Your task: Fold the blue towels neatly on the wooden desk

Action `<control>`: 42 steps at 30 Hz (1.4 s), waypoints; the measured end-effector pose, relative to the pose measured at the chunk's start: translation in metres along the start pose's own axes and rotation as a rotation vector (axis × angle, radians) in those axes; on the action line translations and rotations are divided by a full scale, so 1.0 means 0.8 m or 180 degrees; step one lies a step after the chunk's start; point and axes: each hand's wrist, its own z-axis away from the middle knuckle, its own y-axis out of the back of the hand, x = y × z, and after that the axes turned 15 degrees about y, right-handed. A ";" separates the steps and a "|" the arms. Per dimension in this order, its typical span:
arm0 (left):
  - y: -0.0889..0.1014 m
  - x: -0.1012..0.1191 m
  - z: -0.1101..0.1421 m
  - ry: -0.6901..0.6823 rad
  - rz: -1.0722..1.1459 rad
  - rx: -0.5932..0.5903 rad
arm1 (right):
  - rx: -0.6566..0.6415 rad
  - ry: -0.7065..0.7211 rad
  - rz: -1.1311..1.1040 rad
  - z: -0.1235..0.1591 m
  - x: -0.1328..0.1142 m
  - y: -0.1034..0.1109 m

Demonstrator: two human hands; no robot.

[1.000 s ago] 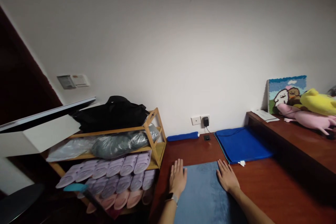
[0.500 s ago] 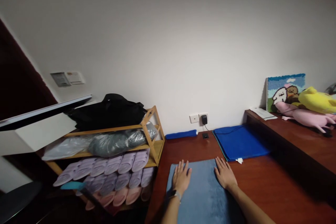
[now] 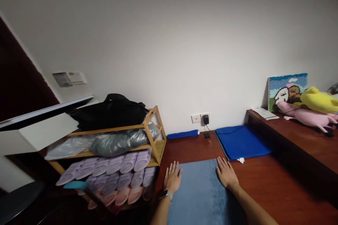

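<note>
Both hands flat, fingers spread, nothing grasped. Left hand (image 3: 172, 180) presses the left edge of the grey-blue cloth (image 3: 199, 190); right hand (image 3: 226, 175) presses its right far corner. Cloth lies smooth on the desk (image 3: 269, 186) between the palms. Spreading looks nearly done; near end out of view.

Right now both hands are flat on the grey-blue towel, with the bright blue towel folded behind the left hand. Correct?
Not quite. In the head view the bright blue towel lies behind the right hand, not the left hand. Both hands do lie flat at the far edge of the grey-blue towel.
</note>
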 end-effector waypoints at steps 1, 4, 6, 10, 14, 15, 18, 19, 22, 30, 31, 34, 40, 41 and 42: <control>0.005 -0.001 -0.003 0.0017 -0.0014 -0.0039 | 0.0001 0.0009 -0.0003 0.000 0.000 0.000; 0.019 0.007 -0.015 0.0044 -0.0011 -0.0058 | 0.0016 0.0021 -0.0021 0.000 0.000 0.001; 0.024 0.029 -0.017 -0.0046 0.0039 0.0021 | 0.0029 0.0014 -0.0036 0.001 0.000 0.001; 0.010 0.115 0.018 -0.0765 0.0289 0.0134 | 0.0057 0.0035 -0.0052 0.001 0.000 0.001; -0.021 0.197 0.070 -0.1424 0.0730 0.0116 | 0.0044 0.0098 -0.0013 0.000 0.004 -0.004; -0.025 0.205 0.077 -0.1425 0.0770 0.0100 | 0.0038 0.0099 -0.0003 0.000 0.005 -0.006; -0.026 0.185 0.074 -0.1132 0.0771 0.0044 | 0.0075 0.0079 0.0005 -0.002 0.008 -0.010; -0.024 0.166 0.066 -0.0955 0.0694 0.0018 | 0.0089 0.0073 0.0001 -0.002 0.008 -0.011; -0.014 0.088 0.038 -0.0404 0.0449 0.0001 | 0.0110 0.0058 -0.0019 -0.002 0.009 -0.012; -0.024 -0.016 0.010 -0.0069 0.0261 0.0200 | 0.0074 0.0019 0.0089 -0.004 0.010 -0.016; -0.026 -0.015 0.011 -0.0066 0.0278 0.0226 | 0.0067 0.0020 0.0098 -0.004 0.010 -0.016; -0.027 -0.007 0.015 -0.0046 0.0297 0.0235 | 0.0072 0.0021 0.0127 -0.005 0.009 -0.015; 0.006 -0.014 0.002 -0.0032 0.0207 -0.0286 | 0.0023 -0.0016 0.0136 -0.003 0.004 -0.007; 0.014 -0.016 -0.004 -0.0016 0.0190 -0.0392 | 0.0012 -0.0016 0.0128 -0.003 0.003 -0.005; 0.023 -0.017 -0.010 0.0003 0.0175 -0.0452 | 0.0005 -0.0013 0.0112 -0.003 0.002 -0.003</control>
